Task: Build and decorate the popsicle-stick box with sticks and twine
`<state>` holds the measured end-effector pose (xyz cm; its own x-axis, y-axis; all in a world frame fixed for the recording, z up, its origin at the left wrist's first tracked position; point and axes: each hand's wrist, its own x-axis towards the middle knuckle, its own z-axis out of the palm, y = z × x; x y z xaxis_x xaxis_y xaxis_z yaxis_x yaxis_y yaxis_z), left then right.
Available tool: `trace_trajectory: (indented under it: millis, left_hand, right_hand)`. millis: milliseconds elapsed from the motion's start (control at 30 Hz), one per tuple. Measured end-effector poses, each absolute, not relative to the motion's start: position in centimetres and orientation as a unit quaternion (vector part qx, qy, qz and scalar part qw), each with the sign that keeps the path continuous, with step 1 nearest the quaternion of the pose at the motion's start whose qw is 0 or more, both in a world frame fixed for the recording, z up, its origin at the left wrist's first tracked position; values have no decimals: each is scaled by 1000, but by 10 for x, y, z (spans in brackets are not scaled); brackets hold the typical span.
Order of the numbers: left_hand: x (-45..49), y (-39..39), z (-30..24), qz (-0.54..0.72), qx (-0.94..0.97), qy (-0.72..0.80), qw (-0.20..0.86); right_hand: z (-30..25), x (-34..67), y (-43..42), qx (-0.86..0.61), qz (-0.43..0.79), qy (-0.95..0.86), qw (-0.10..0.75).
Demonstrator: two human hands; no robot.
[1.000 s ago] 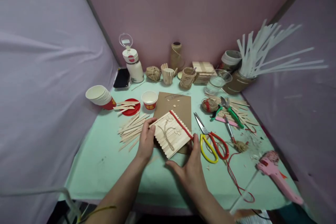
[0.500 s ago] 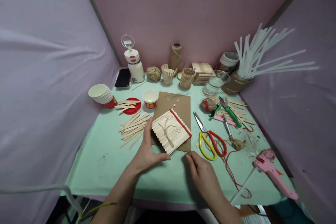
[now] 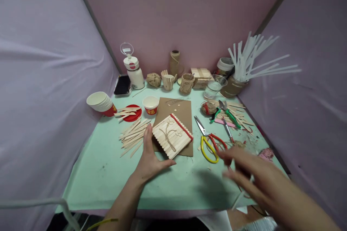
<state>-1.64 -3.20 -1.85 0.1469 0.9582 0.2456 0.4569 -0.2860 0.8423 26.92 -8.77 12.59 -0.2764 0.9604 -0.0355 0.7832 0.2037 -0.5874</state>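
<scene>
Craft-stick panel (image 3: 172, 137), roughly square, sticks slanting away rightward, red-trimmed edge facing far right; left hand (image 3: 151, 164) spread open around its near-left edge; right hand (image 3: 258, 173) blurred, fingers parted.

Stacked paper cups (image 3: 101, 103) and a red lid (image 3: 134, 117) occupy the left of our pale green, cloth-covered table (image 3: 168, 187), where we see a white bottle (image 3: 136, 78), a ball of twine (image 3: 153, 79) and a clear cup (image 3: 211, 92) along the far side. A brown cardboard sheet (image 3: 176, 107) lies between loose wooden sticks (image 3: 134, 137) at left and yellow-and-red-handled scissors (image 3: 206, 134) at right.
</scene>
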Motion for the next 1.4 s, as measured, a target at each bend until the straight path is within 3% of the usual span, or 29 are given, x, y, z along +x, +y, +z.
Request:
trace_trajectory:
  millis: [67,133,300,467,767,1000,1167,1400]
  left_hand:
    - [-15,-32,-18,382,719,506,284]
    - [-14,-33,-17,375,738,496,264]
    - [-17,-37,-17,376,756,477,243]
    - [-21,-40,-23,361,803,397,259]
    - [-21,-29,-16,310,800,409,310]
    - [-23,-22,-7,272,786,458,314]
    - [-19,-25,-8,291,777,476,290]
    - [-19,-23,-8,331,788,461,238]
  right_hand:
    - [113,275,-51,-667,151,-708,176]
    - [101,270,-10,-677,122,-706,168]
    - [73,236,69,-613,165,-764,120]
    - [51,226,90,-587,187,-783,82]
    - [54,251,69,-613,216,-759,24]
    - [48,285,12,-664,256,-699,67]
    - [46,295,-35,-733,218,-639,86]
    - [19,265,-60,-756,158,-634,46]
